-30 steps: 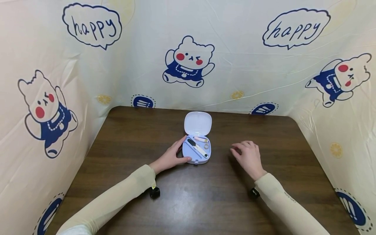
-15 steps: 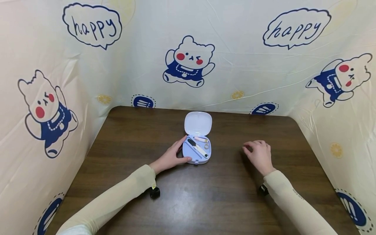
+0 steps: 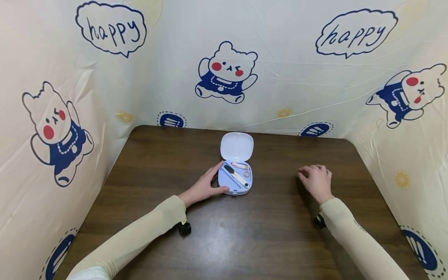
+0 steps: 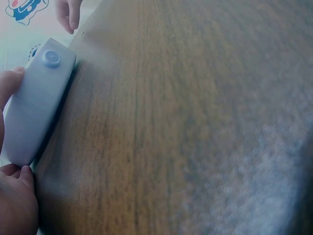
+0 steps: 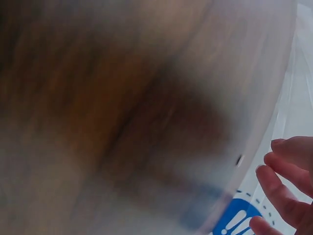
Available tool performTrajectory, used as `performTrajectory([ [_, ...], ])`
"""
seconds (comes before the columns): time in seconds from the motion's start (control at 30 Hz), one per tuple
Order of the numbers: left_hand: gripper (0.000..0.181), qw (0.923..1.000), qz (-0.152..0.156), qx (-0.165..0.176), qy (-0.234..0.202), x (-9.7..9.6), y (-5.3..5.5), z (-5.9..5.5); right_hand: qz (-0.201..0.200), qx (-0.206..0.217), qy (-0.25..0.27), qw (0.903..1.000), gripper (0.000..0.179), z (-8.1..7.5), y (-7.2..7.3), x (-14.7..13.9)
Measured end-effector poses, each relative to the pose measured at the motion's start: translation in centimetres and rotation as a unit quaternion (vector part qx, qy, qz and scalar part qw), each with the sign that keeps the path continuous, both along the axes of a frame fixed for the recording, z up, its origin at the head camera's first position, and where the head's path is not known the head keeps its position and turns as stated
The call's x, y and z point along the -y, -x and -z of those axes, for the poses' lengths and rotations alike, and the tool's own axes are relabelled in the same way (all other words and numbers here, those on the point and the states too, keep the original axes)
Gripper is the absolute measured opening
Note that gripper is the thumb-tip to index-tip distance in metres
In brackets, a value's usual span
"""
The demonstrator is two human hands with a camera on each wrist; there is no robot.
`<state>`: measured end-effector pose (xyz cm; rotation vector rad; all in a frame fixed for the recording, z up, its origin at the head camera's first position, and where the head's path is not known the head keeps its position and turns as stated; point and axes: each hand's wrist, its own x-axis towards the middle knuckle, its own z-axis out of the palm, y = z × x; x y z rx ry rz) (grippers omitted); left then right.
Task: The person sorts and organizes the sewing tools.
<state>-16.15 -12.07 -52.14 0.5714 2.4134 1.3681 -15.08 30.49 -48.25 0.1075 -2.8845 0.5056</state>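
Note:
A small pale-blue hinged case stands on the table, its white lid folded back away from the person. My left hand grips the case's left side, thumb at the front corner and fingers at the back. In the left wrist view, thumb and fingers span the case's front wall, which bears a round button. Inside lie a black-and-white slender tool, a pinkish small piece and a small round piece. My right hand hovers right of the case, fingers loosely bent, holding nothing.
The dark wooden table has rounded far corners. A pale curtain printed with bears encloses its back and sides. A tiny dark speck shows near the right fingertips in the right wrist view. Black devices sit under both wrists.
My right hand has moved to the right, away from the case. The left hand keeps its grip, and the case and its contents stay in place.

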Motion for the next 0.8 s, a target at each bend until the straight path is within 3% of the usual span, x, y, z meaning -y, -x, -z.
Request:
performTrajectory([
  [0.33,0.105,1.0000,0.001,-0.001,0.009,-0.1,0.0,-0.3,0.004,0.064,0.008,0.9979,0.022,0.4,0.8,-1.9],
  [0.8,0.104,1.0000,-0.002,-0.003,0.008,-0.1,0.1,-0.1,0.007,0.101,0.042,0.9940,0.018,0.7,1.8,-3.3],
])
